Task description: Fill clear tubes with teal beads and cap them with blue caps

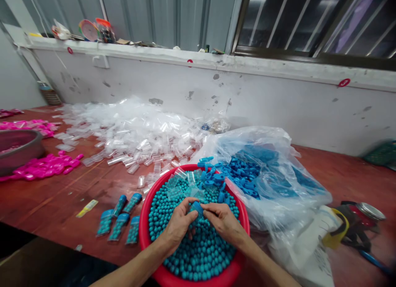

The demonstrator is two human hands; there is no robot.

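Small blue-topped container (196, 208): in the head view, just one is in the hands, above the middle of one red tub (143, 225). The left hand (180, 221) grips it between thumb and fingers; the right hand (223, 222) pinches its right side, thumb and fingertips nearly together. Teal beads (198, 258) fill the tub, too many to count, with a few clear tubes (194, 177) and a cluster of blue caps (213, 177) on top towards the far rim.

Left of the tub, five filled containers (119, 226) lie on the red table (328, 169), near one yellow strip (87, 208). Behind is an uncountable heap of clear pieces (133, 128). Right of the tub lies one plastic bag (266, 212) with many more caps. Far left, pink pieces (49, 165) lie around one grey basin (31, 155). Three red round markers (344, 82) dot the ledge (148, 58).
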